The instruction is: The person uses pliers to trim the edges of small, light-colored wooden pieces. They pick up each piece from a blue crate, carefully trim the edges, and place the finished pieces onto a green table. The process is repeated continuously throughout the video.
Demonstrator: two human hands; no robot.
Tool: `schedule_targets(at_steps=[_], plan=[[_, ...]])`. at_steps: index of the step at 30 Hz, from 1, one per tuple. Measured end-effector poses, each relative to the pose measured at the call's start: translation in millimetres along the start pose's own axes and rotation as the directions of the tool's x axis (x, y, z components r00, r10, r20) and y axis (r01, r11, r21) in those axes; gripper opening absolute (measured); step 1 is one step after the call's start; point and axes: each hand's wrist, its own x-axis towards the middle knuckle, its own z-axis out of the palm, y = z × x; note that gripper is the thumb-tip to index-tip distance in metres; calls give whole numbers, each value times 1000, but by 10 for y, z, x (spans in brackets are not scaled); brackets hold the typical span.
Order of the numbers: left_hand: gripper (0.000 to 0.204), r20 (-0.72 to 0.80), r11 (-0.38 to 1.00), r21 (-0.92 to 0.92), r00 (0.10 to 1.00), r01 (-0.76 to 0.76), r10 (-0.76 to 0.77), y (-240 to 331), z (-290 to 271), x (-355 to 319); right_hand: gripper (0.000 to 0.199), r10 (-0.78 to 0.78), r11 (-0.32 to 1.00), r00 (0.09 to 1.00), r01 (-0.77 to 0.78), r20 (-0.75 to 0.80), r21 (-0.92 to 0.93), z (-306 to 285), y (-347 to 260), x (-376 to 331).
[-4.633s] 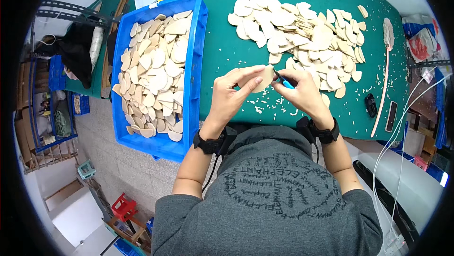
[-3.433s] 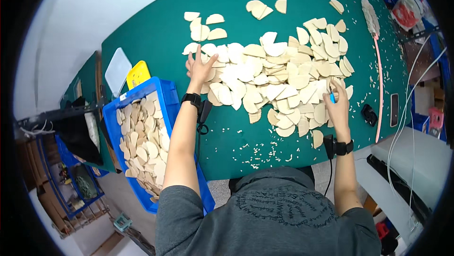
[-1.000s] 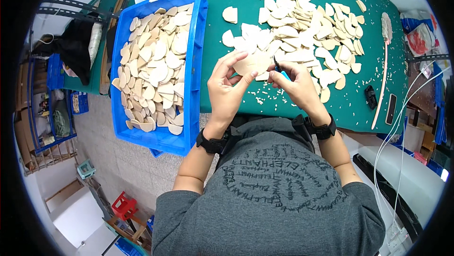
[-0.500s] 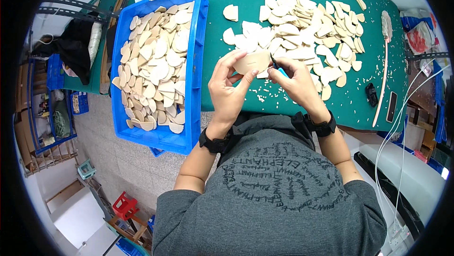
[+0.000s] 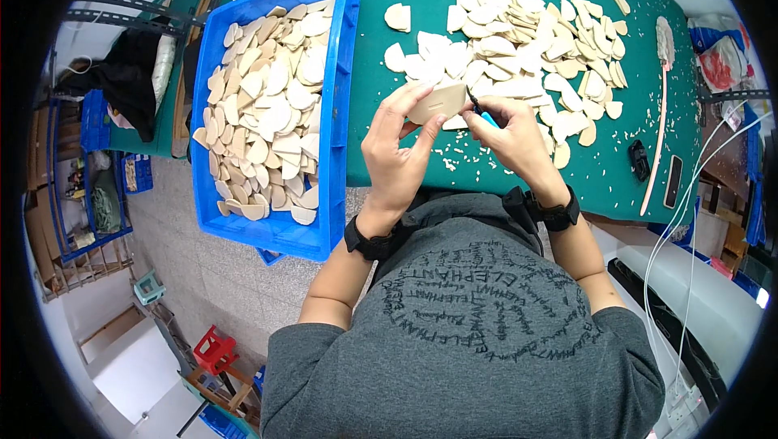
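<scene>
your left hand [image 5: 399, 155] grips a pale wooden piece [image 5: 438, 102], flat and smooth, with 1 rounded edge and 1 straight edge, pinched between thumb and fingers just above the table edge. your right hand [image 5: 506, 135] is closed around a small blue-handled tool [image 5: 484, 115] whose dark tip touches the piece at its 3 o'clock side. both wrists carry black bands.

at 12 to 2 o'clock from your hands a loose heap of wooden pieces [image 5: 527, 42] of the same pale, fan-like shape is spread on the green table mat [image 5: 648, 98], and fine light shavings dot the mat near your hands. at 9 to 10 o'clock a blue plastic crate [image 5: 336, 115] holds many more of these pieces, stacked flat. a long pale brush [image 5: 660, 98] lies at 3 o'clock, with a small black device beside it. below the table is a grey tiled floor with a red stool at 7 o'clock.

compared with half a second ago, your hands and the piece sit in nearly the same spot.
</scene>
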Motion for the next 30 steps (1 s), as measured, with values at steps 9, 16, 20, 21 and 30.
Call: schedule_targets(at_steps=[9, 16, 20, 21, 30], plan=[[35, -4, 997, -67, 999, 37, -37, -29, 16, 5, 19, -2, 1000, 1000, 2, -8, 0, 7, 57, 17], [45, 19, 954, -235, 982, 189, -190, -117, -49, -36, 20, 65, 997, 998, -65, -2, 50, 17, -14, 72], [45, -207, 957, -188, 943, 222, -260, -261, -493, 114, 20, 82, 971, 996, -85, 24, 222, -143, 81, 106], [47, -287, 951, -178, 911, 254, -297, -288, -677, 184, 20, 50, 965, 999, -50, 7, 259, -183, 135, 118], [56, 251, 793, 607, 959, -52, -129, -1497, 108, 204, 32, 384, 876, 917, -399, 109, 270, -446, 437, 99]])
